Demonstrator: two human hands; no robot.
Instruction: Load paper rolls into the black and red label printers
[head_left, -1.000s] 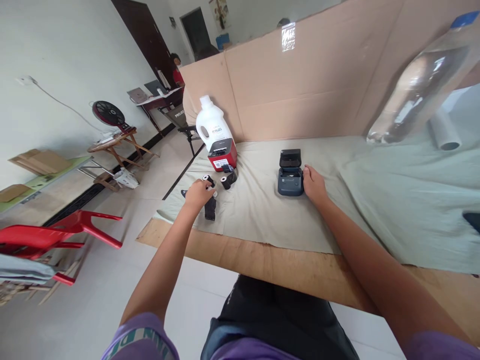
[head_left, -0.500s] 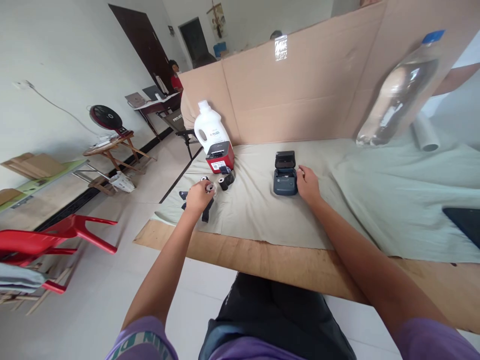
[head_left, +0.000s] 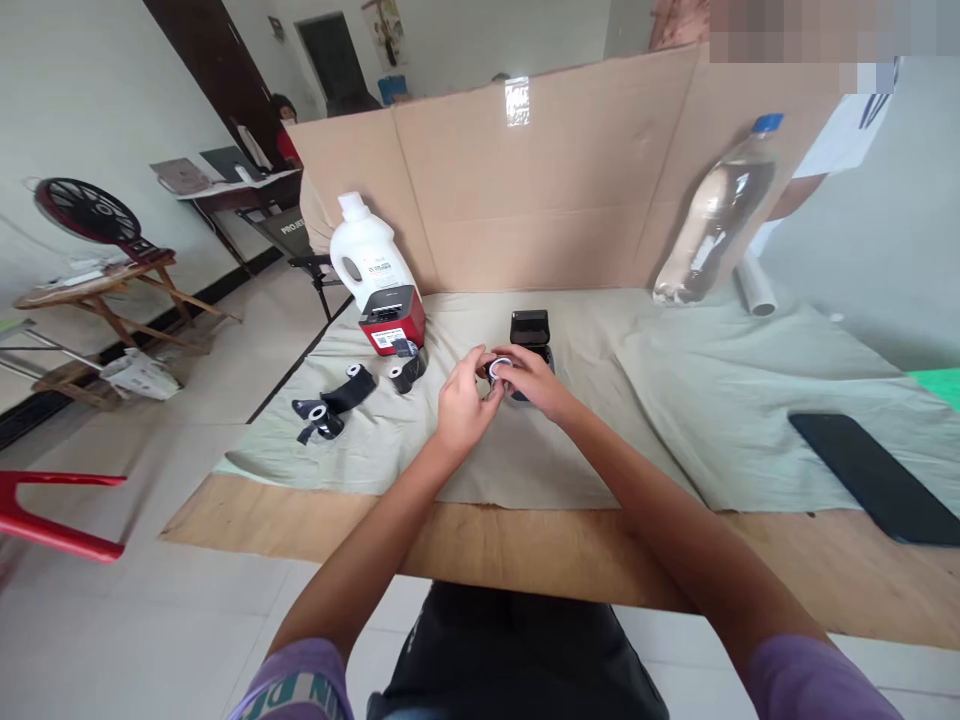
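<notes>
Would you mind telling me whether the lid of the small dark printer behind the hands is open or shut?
Open. The dark printer has its lid standing upright at the back, above the hands, which hide most of the body.

Roll (head_left: 500, 367) at frame centre: white, dark rim. Printer (head_left: 531, 336): dark blue-grey. Second printer (head_left: 392, 319), left of centre: red with black top. Jug (head_left: 365, 256): white. Cloth (head_left: 675, 400): pale grey-green. Phone (head_left: 874, 476), right: black. Bottle (head_left: 716, 220), upper right: clear, blue cap.

Makeshift office; cardboard-screened worktable (head_left: 525, 540)
</notes>
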